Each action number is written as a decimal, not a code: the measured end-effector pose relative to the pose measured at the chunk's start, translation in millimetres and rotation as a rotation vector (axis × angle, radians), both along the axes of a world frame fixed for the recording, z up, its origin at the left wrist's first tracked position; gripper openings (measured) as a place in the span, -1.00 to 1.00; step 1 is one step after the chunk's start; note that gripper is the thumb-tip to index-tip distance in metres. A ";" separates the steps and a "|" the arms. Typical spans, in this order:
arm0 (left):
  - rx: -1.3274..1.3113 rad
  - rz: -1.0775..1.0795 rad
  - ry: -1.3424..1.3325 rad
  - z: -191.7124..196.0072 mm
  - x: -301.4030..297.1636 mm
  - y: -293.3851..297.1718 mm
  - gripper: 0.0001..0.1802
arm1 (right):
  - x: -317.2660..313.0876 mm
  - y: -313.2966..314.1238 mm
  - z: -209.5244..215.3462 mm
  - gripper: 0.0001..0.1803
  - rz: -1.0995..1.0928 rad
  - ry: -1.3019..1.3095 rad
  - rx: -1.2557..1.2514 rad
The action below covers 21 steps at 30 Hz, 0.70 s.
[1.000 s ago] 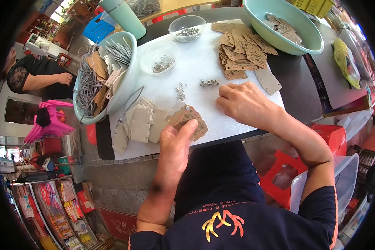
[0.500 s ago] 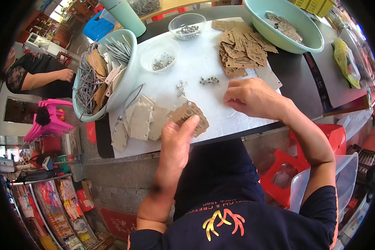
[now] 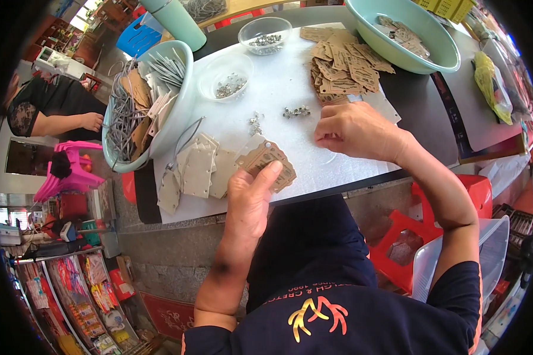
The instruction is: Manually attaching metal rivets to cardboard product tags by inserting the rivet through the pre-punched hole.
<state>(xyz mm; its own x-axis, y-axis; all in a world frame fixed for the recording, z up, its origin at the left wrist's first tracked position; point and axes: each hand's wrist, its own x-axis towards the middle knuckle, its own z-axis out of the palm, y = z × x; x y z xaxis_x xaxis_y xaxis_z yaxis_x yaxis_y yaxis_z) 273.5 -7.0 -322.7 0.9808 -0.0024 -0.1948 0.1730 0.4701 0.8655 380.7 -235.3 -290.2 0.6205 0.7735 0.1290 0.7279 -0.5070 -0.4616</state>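
At the centre of the frame, on the white sheet covering the dark table (image 3: 420, 112), the person's left hand (image 3: 251, 198) pinches a small stack of brown cardboard tags (image 3: 266, 163), thumb laid over the near edge and fingers hidden beneath, so the hand is closed on the stack. Right of centre, the right hand (image 3: 355, 127) rests curled on the sheet with its fingertips drawn together at its left end; whether anything small sits between them cannot be told. Just above and left of that hand lies a short row of small metal eyelets (image 3: 296, 110), with a second loose cluster of metal bits (image 3: 254, 124) further left.

Doing this step well seems to call for keeping the stack's edges flush under the thumb, so the tags stay aligned, and for lifting one eyelet at a time from the row rather than dragging several along the sheet. Holding the stack low over the sheet should keep any dropped piece from rolling toward the table's near edge.

Left of the stack lie pale grey cardboard tags (image 3: 198, 171) spread flat. Toward the upper left sits a pale green plastic basin (image 3: 180, 112) of grey strings and tags, with two clear plastic bowls (image 3: 225, 77) holding metal pieces above centre. A loose heap of brown tags (image 3: 343, 65) and a second pale green basin (image 3: 438, 56) fill the upper right.
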 end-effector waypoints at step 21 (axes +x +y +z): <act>0.168 0.144 -0.120 1.6 4.1 -22.9 -0.74 | -61.4 43.1 -29.2 -0.88 -0.381 0.646 0.739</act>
<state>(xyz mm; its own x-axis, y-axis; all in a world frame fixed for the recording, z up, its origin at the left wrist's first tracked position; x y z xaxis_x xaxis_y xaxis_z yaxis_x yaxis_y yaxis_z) 277.6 -29.9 -321.1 0.9848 0.1618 -0.0631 0.0062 0.3302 0.9439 319.3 -192.2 -319.4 0.9252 0.3765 0.0468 0.0847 -0.0848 -0.9928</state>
